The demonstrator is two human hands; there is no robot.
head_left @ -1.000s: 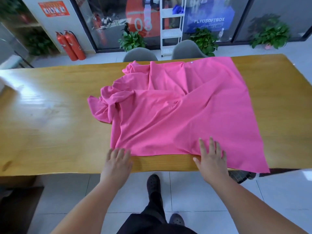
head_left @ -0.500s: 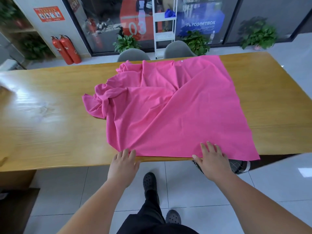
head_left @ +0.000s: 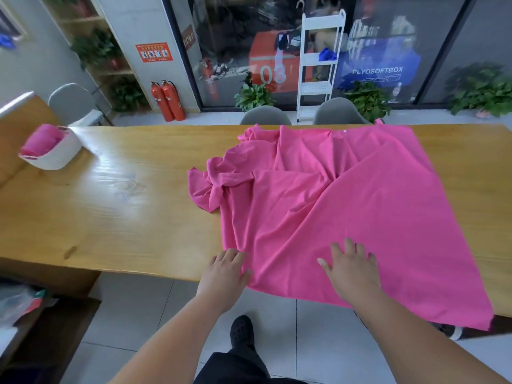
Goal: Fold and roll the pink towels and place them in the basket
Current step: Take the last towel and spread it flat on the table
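A large pink towel [head_left: 346, 206] lies spread over the right half of the wooden table [head_left: 116, 212], bunched and creased at its far left, its near edge hanging over the table's front. My left hand [head_left: 225, 273] rests on the towel's near left corner at the table edge, thumb on the cloth. My right hand [head_left: 352, 268] lies flat on the towel with fingers spread. A white basket [head_left: 56, 155] stands at the table's far left with a rolled pink towel [head_left: 41, 139] inside.
Two grey chairs [head_left: 266, 116] stand behind the table's far side, with a white shelf cart [head_left: 318, 67] and potted plants beyond. A white chair [head_left: 73, 102] sits at the far left. A dark bench [head_left: 41, 328] stands low at the left.
The view has swung left and up, bringing the basket into sight. The towel's near edge has slid further over the table front under both hands.
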